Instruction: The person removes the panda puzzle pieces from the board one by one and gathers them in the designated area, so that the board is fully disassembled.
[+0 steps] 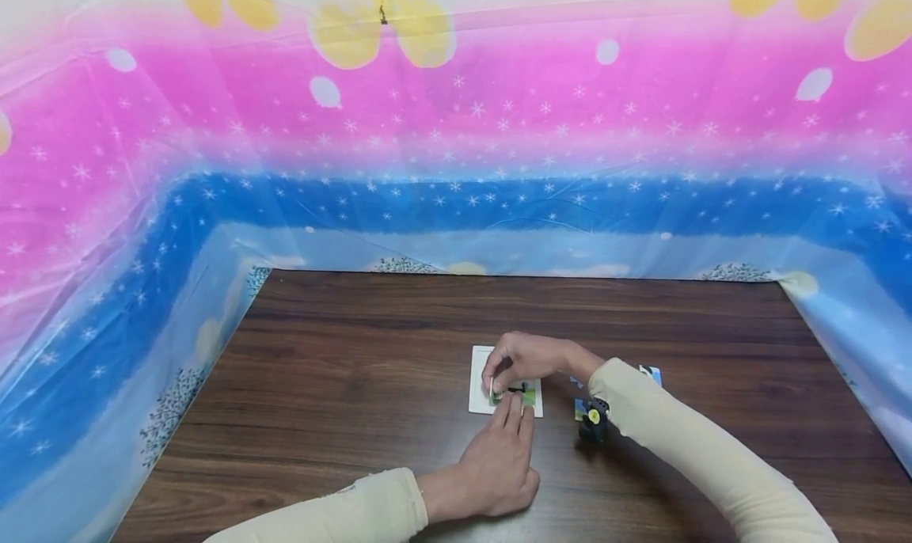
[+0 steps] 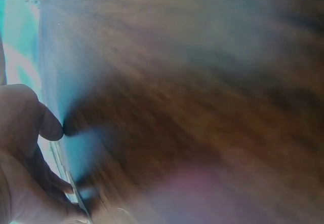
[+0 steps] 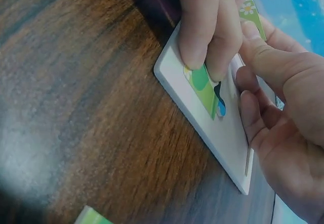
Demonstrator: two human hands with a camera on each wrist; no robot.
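Observation:
A white puzzle tray (image 1: 480,361) lies flat on the table. My right hand (image 1: 527,357) is over it and pinches a green puzzle piece with a white flower (image 3: 251,17), which stands tilted on edge between thumb and fingers. From the near side, my left hand (image 1: 496,462) reaches in with fairly straight fingers. Its fingertips press on a flat green puzzle piece (image 3: 203,88) that lies on the tray near one edge. Those fingers cover part of the picture. In the left wrist view, the left hand (image 2: 25,158) appears at the left edge; the pieces cannot be made out there.
Several loose puzzle pieces lie right of the tray, among them a blue and green piece (image 1: 580,409) and a piece (image 1: 651,375) partly hidden by the right sleeve. Around the brown wooden table (image 1: 342,345) hangs a patterned cloth (image 1: 456,203).

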